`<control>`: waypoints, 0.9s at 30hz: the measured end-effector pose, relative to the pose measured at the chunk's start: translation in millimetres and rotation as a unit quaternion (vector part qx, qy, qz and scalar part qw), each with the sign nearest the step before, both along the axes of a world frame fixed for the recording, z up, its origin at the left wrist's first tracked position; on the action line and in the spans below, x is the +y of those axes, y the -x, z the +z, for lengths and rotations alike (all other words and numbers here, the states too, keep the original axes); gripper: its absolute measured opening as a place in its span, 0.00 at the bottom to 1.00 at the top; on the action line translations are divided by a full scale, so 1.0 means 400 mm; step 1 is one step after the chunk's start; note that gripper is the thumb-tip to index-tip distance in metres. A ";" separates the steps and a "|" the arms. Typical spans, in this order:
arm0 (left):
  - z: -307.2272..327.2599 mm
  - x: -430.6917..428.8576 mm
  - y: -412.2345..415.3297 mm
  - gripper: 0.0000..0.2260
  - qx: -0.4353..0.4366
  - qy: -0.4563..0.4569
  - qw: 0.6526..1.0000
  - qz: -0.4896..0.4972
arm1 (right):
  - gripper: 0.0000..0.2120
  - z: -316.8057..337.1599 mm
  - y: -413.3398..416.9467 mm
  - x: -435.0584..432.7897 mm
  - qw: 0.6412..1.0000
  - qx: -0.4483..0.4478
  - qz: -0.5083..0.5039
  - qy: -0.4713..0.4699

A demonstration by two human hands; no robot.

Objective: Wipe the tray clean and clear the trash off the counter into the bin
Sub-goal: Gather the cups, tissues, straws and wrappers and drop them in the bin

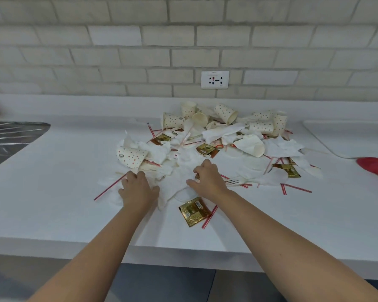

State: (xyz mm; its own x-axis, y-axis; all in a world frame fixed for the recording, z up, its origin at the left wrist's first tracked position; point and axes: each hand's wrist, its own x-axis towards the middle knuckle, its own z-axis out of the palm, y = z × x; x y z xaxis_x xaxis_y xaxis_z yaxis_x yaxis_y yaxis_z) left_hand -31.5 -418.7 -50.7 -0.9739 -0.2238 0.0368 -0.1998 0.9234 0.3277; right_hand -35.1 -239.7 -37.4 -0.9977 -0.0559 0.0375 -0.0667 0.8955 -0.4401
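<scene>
A pile of trash (pixel 216 140) covers the middle of the white counter (pixel 52 192): dotted paper cups, crumpled napkins, red-striped straws, gold sachets and a plastic fork. My left hand (pixel 138 189) lies on the pile's near left edge, its fingers curled into napkins beside a tipped dotted cup (pixel 131 156). My right hand (pixel 207 178) is on the napkins at the pile's near middle, fingers curled into them. A gold sachet (pixel 193 211) lies just in front of both hands. The white tray (pixel 349 138) sits at the far right.
A red cloth (pixel 375 170) lies at the right edge, just in front of the tray. A steel sink drainboard (pixel 11 136) is at the left. A wall socket (pixel 215 79) sits above the pile. No bin is in view.
</scene>
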 end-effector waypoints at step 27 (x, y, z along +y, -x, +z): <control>0.101 0.091 0.108 0.15 0.108 -0.501 0.855 -0.085 | 0.15 0.133 0.098 -0.001 0.858 0.095 -0.121 0.490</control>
